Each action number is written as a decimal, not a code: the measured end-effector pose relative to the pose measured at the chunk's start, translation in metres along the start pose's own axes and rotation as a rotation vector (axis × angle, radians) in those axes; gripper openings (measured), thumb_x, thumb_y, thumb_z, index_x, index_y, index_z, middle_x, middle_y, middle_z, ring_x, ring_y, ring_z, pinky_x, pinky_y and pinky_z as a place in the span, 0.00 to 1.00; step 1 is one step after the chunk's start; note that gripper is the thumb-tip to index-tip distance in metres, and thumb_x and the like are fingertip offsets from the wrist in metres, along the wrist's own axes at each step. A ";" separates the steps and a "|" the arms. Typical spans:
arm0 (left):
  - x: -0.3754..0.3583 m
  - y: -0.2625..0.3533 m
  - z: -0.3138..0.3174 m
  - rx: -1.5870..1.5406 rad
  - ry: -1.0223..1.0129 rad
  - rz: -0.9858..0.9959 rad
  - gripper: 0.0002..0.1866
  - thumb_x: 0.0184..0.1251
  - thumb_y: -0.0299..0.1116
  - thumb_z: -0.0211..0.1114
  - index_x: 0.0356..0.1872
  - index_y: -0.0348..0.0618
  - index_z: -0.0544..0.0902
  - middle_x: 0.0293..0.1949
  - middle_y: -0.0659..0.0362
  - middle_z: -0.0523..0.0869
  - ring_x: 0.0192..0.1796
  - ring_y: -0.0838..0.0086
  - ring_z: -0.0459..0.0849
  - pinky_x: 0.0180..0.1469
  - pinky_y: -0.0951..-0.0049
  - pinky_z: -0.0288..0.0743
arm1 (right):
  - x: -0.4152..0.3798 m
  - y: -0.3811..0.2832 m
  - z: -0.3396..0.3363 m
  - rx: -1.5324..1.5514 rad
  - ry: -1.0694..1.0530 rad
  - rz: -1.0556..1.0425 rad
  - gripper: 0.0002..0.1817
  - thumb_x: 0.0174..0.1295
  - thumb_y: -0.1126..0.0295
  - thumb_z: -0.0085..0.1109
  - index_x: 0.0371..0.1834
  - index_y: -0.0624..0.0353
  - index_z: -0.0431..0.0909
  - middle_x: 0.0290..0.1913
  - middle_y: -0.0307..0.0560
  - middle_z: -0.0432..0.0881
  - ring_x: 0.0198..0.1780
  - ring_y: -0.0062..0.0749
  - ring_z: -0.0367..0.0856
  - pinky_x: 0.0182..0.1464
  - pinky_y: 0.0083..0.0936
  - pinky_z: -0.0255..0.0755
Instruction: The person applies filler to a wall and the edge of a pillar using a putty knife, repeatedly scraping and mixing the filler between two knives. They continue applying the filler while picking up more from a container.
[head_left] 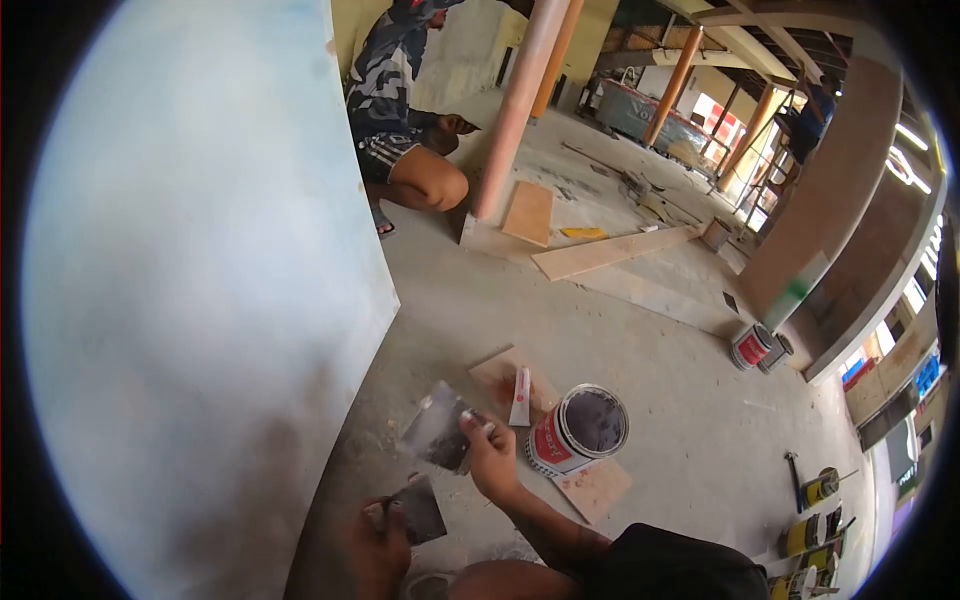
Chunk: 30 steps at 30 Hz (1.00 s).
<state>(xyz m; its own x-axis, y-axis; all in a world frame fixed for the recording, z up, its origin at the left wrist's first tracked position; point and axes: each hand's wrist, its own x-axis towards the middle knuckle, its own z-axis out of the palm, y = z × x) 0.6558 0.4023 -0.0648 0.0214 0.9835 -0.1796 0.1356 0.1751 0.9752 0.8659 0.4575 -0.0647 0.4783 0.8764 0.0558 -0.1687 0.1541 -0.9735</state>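
Note:
My right hand (492, 458) grips a wide, flat filler spreader (440, 428) with pale smears across its dark blade. Lower and to the left, my left hand (384, 540) is closed on a smaller, dark, square spreader (420, 508). The two blades are close together but apart. Just right of my right hand stands an open can (555, 447) with a red label and grey content inside. A white and red tube (521, 397) lies on a stained board (492, 370) behind the can. Another stained board piece (595, 490) is in front of it.
A large pale panel (200, 280) rises on my left. Beyond it a person (400, 120) squats beside a pink column (520, 110). Planks (620, 252) lie across the floor. More cans (752, 346) stand at the right, and several small tins (805, 535) lower right.

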 end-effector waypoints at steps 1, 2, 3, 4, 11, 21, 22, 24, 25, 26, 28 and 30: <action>0.002 -0.015 0.014 -0.235 0.161 -0.092 0.18 0.72 0.37 0.65 0.54 0.34 0.77 0.49 0.52 0.82 0.50 0.68 0.80 0.52 0.68 0.76 | 0.006 0.000 -0.001 0.011 0.027 -0.060 0.15 0.75 0.62 0.57 0.49 0.66 0.80 0.31 0.34 0.81 0.33 0.14 0.77 0.34 0.17 0.71; 0.004 -0.028 0.023 -0.471 0.319 -0.183 0.20 0.73 0.39 0.65 0.56 0.34 0.76 0.51 0.51 0.81 0.52 0.67 0.80 0.55 0.67 0.75 | 0.007 -0.002 -0.007 -0.030 0.002 0.053 0.15 0.76 0.63 0.54 0.53 0.65 0.79 0.40 0.37 0.82 0.42 0.16 0.77 0.44 0.18 0.72; 0.004 -0.027 0.023 -0.478 0.394 -0.186 0.22 0.73 0.41 0.65 0.57 0.33 0.75 0.52 0.51 0.80 0.54 0.66 0.79 0.56 0.66 0.75 | 0.004 -0.005 -0.003 -0.051 -0.049 0.011 0.14 0.77 0.64 0.53 0.55 0.64 0.78 0.44 0.38 0.81 0.45 0.17 0.76 0.47 0.19 0.72; 0.005 -0.026 0.023 -0.485 0.467 -0.193 0.24 0.73 0.42 0.65 0.59 0.32 0.74 0.54 0.50 0.80 0.55 0.65 0.79 0.58 0.66 0.74 | -0.002 -0.009 0.005 -0.073 -0.098 -0.028 0.14 0.77 0.65 0.52 0.57 0.63 0.77 0.48 0.39 0.80 0.49 0.18 0.76 0.51 0.21 0.71; 0.007 0.010 0.004 -0.408 0.607 -0.102 0.27 0.72 0.43 0.66 0.59 0.29 0.75 0.54 0.48 0.80 0.55 0.64 0.79 0.59 0.63 0.75 | -0.038 0.004 0.012 -0.143 -0.693 0.083 0.18 0.77 0.69 0.49 0.67 0.60 0.72 0.61 0.43 0.77 0.60 0.22 0.72 0.65 0.24 0.65; 0.052 -0.062 -0.024 -0.520 0.684 0.043 0.26 0.68 0.40 0.66 0.57 0.27 0.78 0.54 0.43 0.83 0.52 0.59 0.84 0.55 0.61 0.79 | -0.028 -0.034 0.020 -0.358 -0.980 0.158 0.18 0.77 0.68 0.51 0.66 0.56 0.75 0.44 0.42 0.85 0.32 0.17 0.79 0.33 0.18 0.73; 0.050 -0.046 -0.025 -0.551 0.693 0.020 0.26 0.69 0.41 0.65 0.57 0.27 0.78 0.54 0.43 0.83 0.53 0.58 0.84 0.56 0.60 0.78 | -0.025 -0.035 0.017 -0.392 -0.963 0.154 0.18 0.77 0.67 0.51 0.66 0.55 0.75 0.43 0.42 0.85 0.31 0.16 0.78 0.31 0.17 0.72; 0.036 -0.016 -0.026 -0.527 0.652 -0.009 0.23 0.72 0.40 0.62 0.55 0.27 0.78 0.50 0.46 0.83 0.50 0.63 0.82 0.54 0.62 0.77 | -0.021 -0.034 0.017 -0.377 -0.858 0.179 0.18 0.77 0.66 0.51 0.66 0.54 0.75 0.41 0.42 0.85 0.28 0.18 0.77 0.30 0.19 0.72; 0.025 0.000 -0.027 -0.472 0.599 -0.012 0.20 0.75 0.39 0.60 0.53 0.28 0.78 0.46 0.51 0.82 0.46 0.67 0.80 0.49 0.65 0.77 | -0.020 -0.034 0.018 -0.329 -0.768 0.205 0.18 0.77 0.65 0.51 0.66 0.54 0.75 0.38 0.43 0.84 0.27 0.20 0.78 0.31 0.21 0.73; 0.021 0.010 -0.026 -0.415 0.544 -0.013 0.18 0.78 0.38 0.57 0.51 0.28 0.79 0.43 0.55 0.82 0.42 0.72 0.78 0.45 0.68 0.76 | -0.019 -0.031 0.019 -0.278 -0.675 0.229 0.18 0.77 0.64 0.50 0.66 0.55 0.75 0.36 0.44 0.83 0.26 0.22 0.78 0.32 0.23 0.74; 0.019 0.003 -0.020 -0.358 0.493 0.091 0.18 0.78 0.38 0.58 0.50 0.28 0.79 0.43 0.54 0.82 0.40 0.70 0.79 0.43 0.68 0.77 | -0.025 -0.018 0.024 -0.421 -0.746 0.250 0.19 0.78 0.61 0.49 0.67 0.54 0.75 0.46 0.47 0.84 0.41 0.24 0.80 0.45 0.24 0.75; 0.021 -0.018 -0.020 -0.406 0.394 0.221 0.18 0.78 0.38 0.59 0.48 0.28 0.80 0.43 0.53 0.83 0.39 0.68 0.80 0.41 0.66 0.77 | -0.045 -0.029 0.030 -0.459 -0.880 0.236 0.21 0.79 0.58 0.47 0.68 0.54 0.75 0.55 0.49 0.83 0.58 0.27 0.77 0.63 0.28 0.70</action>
<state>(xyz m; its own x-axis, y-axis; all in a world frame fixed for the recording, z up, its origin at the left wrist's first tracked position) 0.6334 0.4206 -0.0839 -0.3725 0.9278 0.0189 -0.2209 -0.1084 0.9693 0.8234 0.4277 -0.0320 -0.3590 0.9146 -0.1859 0.2586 -0.0939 -0.9614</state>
